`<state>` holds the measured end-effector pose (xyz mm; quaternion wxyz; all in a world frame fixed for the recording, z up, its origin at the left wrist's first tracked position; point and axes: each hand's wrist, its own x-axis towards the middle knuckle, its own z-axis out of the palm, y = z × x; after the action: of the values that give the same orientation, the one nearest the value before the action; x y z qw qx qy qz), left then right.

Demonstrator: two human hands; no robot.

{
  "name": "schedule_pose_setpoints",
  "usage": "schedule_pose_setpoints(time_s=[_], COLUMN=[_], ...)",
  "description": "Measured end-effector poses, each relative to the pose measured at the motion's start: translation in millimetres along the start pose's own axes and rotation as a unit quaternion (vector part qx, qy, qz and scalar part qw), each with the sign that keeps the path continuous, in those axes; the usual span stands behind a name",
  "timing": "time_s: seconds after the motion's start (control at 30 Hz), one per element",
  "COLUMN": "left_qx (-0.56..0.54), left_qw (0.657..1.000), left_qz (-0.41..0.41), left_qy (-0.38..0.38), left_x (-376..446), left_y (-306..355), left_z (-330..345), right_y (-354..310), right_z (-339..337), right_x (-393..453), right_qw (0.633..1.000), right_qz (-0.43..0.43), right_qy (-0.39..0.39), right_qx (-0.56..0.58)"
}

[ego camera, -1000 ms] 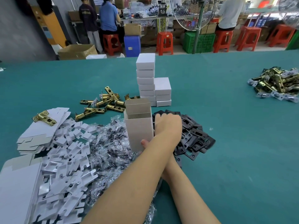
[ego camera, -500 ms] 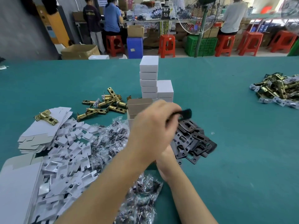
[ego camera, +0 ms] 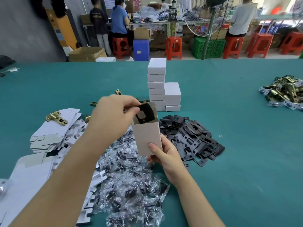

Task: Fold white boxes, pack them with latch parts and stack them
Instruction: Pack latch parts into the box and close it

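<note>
Counts on the bench (ego camera: 229, 169)

Two hands (ego camera: 111, 117) (ego camera: 165, 154) are holding one open box (ego camera: 147, 138) and one black plate (ego camera: 145, 113); ten closed boxes are standing in two stacks, seven (ego camera: 156, 84) and three (ego camera: 172, 97); plates (ego camera: 191, 138), bags (ego camera: 131, 185), flat cartons (ego camera: 54, 130) and brass latches (ego camera: 285, 92) are lying in heaps too jumbled to count.

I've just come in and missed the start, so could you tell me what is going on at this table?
A person is packing latch parts into white boxes. The right hand holds an open box upright by its lower end, while the left hand slips a black plate into its open top. More black plates lie in a pile just to the right, bagged screws in front, flat box blanks to the left. Closed boxes are already stacked behind in two columns.
</note>
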<state>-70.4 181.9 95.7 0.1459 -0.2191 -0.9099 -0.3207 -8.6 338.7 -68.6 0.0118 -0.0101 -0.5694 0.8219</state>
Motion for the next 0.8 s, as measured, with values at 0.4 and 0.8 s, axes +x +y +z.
schedule_pose_setpoints(time_s=[0.4,0.8], left_qx=[0.018,-0.003], left_qw=[0.966,0.945], left_qz=[0.008,-0.004], left_qy=[-0.258,-0.327], left_x=[6.2,18.5], left_y=[3.5,4.9], left_z=[21.8,29.1], right_y=[0.7,3.3], right_z=[-1.8,-3.8], right_x=[0.7,2.1], right_qw=[1.000,1.000], right_qz=[-0.013,-0.008], right_qy=[0.008,0.008], right_qx=[0.004,0.001])
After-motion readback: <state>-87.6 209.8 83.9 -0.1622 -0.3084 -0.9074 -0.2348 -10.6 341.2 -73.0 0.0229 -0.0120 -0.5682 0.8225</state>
